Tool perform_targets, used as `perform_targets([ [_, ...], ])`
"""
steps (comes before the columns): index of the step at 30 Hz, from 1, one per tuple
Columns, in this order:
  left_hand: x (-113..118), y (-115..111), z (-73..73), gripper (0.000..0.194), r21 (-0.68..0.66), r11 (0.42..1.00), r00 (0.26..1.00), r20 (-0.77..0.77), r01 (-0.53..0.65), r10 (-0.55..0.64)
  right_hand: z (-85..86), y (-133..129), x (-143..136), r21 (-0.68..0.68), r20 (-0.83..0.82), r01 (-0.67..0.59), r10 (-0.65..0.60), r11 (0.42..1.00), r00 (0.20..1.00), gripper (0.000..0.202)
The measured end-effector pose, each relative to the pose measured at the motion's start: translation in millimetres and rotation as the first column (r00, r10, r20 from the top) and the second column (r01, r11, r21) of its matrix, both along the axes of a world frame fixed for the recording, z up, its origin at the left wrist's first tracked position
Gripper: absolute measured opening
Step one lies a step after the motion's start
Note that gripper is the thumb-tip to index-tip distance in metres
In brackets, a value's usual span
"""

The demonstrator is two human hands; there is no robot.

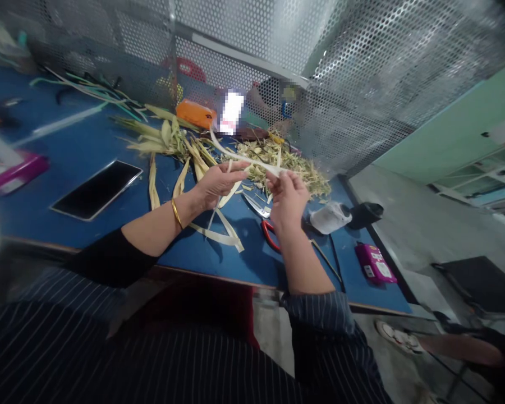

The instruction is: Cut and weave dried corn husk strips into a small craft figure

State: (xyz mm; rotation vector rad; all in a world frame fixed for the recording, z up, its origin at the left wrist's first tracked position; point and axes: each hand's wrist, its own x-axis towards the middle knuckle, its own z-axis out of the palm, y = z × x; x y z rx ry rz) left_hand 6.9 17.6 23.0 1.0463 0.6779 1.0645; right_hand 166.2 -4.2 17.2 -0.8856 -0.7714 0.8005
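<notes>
Above the blue table, my right hand (289,196) pinches a pale strip of dried husk (252,161) between thumb and fingers. The strip arcs up and away to the left. My left hand (221,182), with a gold bangle at the wrist, is closed on a thin strip that hangs below it, its fingers pointing toward the right hand. Beneath lie loose husk strips (225,235) and red-handled scissors (269,233), partly hidden by my right hand. A bunch of husks (166,134) and a heap of shredded husk pieces (303,171) sit beyond.
A phone (96,191) and a magenta packet (19,173) lie left. At right are a white wrapped spool (330,217), a black spool (366,215) and another magenta packet (374,262). An orange packet (196,114) lies before a perforated screen (244,53). A person's leg (458,349) shows lower right.
</notes>
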Motion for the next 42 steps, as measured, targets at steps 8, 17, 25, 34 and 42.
perform_targets([
  [8,3.1,1.2,-4.8,0.021,0.088,0.973,0.977,0.015,-0.212,0.211,-17.0,-9.4,-16.2,-0.072,0.304,-0.180,0.193,0.981,0.933,0.018],
  [17,-0.4,5.4,-8.1,0.019,0.078,0.983,0.985,0.048,-0.167,0.164,-15.2,-14.6,-8.5,-0.041,0.618,-0.178,0.165,0.983,0.769,0.021],
  [25,-2.7,4.3,-7.7,0.017,0.080,0.988,0.990,0.050,-0.132,0.128,-14.6,-12.3,-4.1,-0.036,0.640,-0.114,0.110,0.993,0.761,0.011],
  [34,5.6,-4.6,-5.5,0.026,0.104,0.987,0.991,-0.051,-0.120,0.126,-16.9,-11.6,-6.3,-0.044,0.604,-0.110,0.114,0.993,0.789,0.014],
  [42,5.8,-0.7,-12.7,0.028,0.125,0.973,0.968,-0.137,-0.194,0.211,-11.1,-13.2,-1.3,-0.070,0.683,-0.113,0.130,0.991,0.718,0.010],
])
